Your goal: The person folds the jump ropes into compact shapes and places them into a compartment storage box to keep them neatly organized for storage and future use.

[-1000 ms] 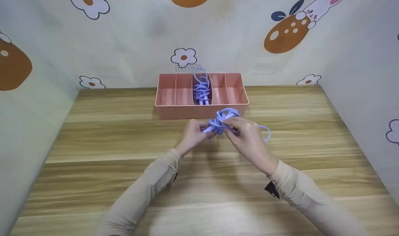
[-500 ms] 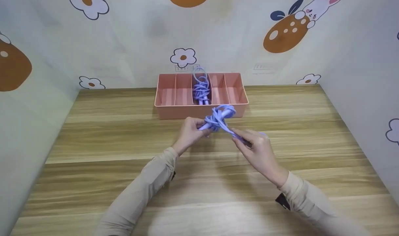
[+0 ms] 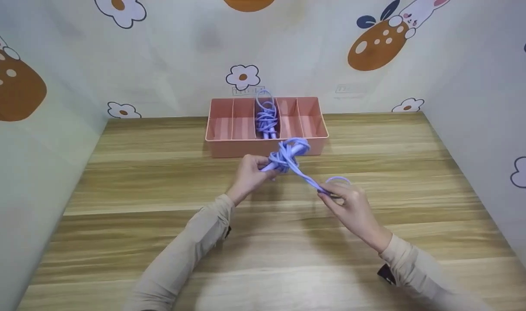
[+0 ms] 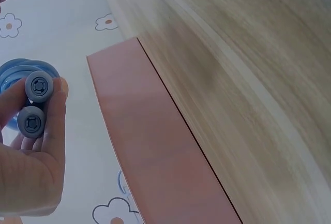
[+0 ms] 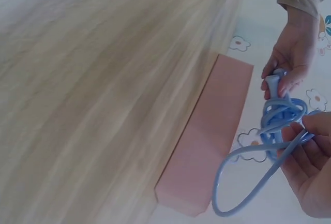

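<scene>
A periwinkle jump rope [image 3: 286, 156], its cord wound around its two handles, is held above the table in front of the box. The left hand [image 3: 247, 175] grips the handles near their ends; the left wrist view shows two round handle ends [image 4: 39, 86] side by side. Farther right, the right hand [image 3: 353, 209] pinches a doubled length of cord that runs slantwise from the wound bundle. A free loop [image 5: 216, 185] hangs out beyond the right fingers. Part of the handles is covered by the left fingers and the windings.
Behind the hands stands a pink box [image 3: 228, 149] with several compartments, against the back wall. A second wound jump rope [image 3: 267, 120] sits in its middle compartment, with a loop rising above the rim. Patterned walls enclose the wooden table [image 3: 150, 181].
The right hand has moved right and toward the viewer, drawing the doubled cord out from the bundle. The left hand shifted slightly left with the handles, then stayed nearly still.
</scene>
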The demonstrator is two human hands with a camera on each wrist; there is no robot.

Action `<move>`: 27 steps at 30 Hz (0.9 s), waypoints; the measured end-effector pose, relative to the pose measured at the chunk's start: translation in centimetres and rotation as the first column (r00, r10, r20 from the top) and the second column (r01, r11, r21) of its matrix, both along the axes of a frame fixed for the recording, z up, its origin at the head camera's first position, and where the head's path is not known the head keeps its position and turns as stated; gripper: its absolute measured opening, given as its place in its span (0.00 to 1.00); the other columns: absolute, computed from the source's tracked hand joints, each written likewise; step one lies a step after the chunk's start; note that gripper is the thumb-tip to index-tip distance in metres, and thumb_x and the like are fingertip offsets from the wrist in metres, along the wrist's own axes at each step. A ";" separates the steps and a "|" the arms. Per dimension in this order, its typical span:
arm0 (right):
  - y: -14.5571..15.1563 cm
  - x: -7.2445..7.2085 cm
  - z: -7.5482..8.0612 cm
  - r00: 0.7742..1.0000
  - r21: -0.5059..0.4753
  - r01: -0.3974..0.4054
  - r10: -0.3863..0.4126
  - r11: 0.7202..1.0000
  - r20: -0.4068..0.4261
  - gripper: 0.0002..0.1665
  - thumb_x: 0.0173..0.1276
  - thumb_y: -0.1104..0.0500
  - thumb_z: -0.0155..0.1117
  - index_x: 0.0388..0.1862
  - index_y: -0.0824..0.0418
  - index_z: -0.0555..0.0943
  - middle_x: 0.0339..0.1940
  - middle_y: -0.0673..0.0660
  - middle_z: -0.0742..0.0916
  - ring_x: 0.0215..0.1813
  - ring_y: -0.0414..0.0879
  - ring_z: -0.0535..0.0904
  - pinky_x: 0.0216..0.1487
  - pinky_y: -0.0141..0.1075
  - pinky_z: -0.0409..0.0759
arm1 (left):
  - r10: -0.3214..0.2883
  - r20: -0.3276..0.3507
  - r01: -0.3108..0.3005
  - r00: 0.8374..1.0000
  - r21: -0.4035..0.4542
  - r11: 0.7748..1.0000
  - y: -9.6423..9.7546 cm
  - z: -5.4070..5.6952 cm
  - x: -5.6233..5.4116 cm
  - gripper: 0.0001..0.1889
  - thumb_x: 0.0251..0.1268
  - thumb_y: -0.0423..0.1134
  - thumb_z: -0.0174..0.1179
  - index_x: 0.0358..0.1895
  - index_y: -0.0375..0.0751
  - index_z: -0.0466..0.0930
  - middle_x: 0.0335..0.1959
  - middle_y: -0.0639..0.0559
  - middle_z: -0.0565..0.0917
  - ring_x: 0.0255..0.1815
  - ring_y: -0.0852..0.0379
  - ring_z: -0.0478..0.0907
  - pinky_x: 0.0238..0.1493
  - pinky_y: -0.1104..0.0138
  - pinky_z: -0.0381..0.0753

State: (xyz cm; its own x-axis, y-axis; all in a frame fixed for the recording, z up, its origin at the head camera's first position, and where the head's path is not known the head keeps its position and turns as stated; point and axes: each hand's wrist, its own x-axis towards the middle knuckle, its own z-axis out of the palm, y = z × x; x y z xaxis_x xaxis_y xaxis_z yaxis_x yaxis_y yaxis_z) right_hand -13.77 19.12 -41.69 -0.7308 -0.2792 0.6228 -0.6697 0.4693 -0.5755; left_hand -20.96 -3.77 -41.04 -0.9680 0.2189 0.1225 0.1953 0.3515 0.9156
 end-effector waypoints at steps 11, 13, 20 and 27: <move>1.3 -0.6 -1.6 0.990 0.064 -0.063 0.055 0.996 0.126 0.11 0.51 0.74 0.65 0.35 0.68 0.83 0.31 0.55 0.87 0.33 0.47 0.83 0.34 0.28 0.80 | -0.062 -0.008 0.063 0.998 0.076 0.995 0.8 0.2 0.7 0.07 0.47 0.29 0.65 0.32 0.31 0.84 0.24 0.41 0.84 0.20 0.58 0.80 0.24 0.69 0.79; 1.4 -0.7 -1.8 0.987 0.070 -0.088 0.078 0.994 0.141 0.10 0.51 0.74 0.66 0.35 0.68 0.83 0.31 0.56 0.87 0.33 0.48 0.83 0.34 0.28 0.81 | -0.070 -0.014 0.071 0.997 0.085 0.994 0.9 0.2 0.8 0.06 0.48 0.29 0.65 0.32 0.32 0.84 0.25 0.42 0.85 0.20 0.59 0.80 0.26 0.66 0.80; 1.2 -1.0 -1.9 0.966 0.089 -0.204 0.186 0.975 0.179 0.10 0.50 0.77 0.64 0.33 0.71 0.81 0.32 0.63 0.85 0.35 0.54 0.83 0.36 0.35 0.82 | -0.103 -0.015 0.104 0.995 0.143 0.984 1.0 1.3 1.9 0.06 0.49 0.28 0.64 0.32 0.29 0.84 0.23 0.39 0.84 0.21 0.55 0.80 0.26 0.66 0.80; 1.7 -2.1 -2.7 0.964 0.164 -0.249 0.229 0.954 0.133 0.10 0.52 0.72 0.66 0.35 0.66 0.82 0.34 0.59 0.86 0.38 0.51 0.82 0.39 0.35 0.81 | -0.170 -0.012 0.170 0.985 0.190 0.967 1.0 3.4 3.7 0.07 0.49 0.23 0.61 0.34 0.22 0.81 0.25 0.32 0.82 0.20 0.63 0.77 0.28 0.68 0.81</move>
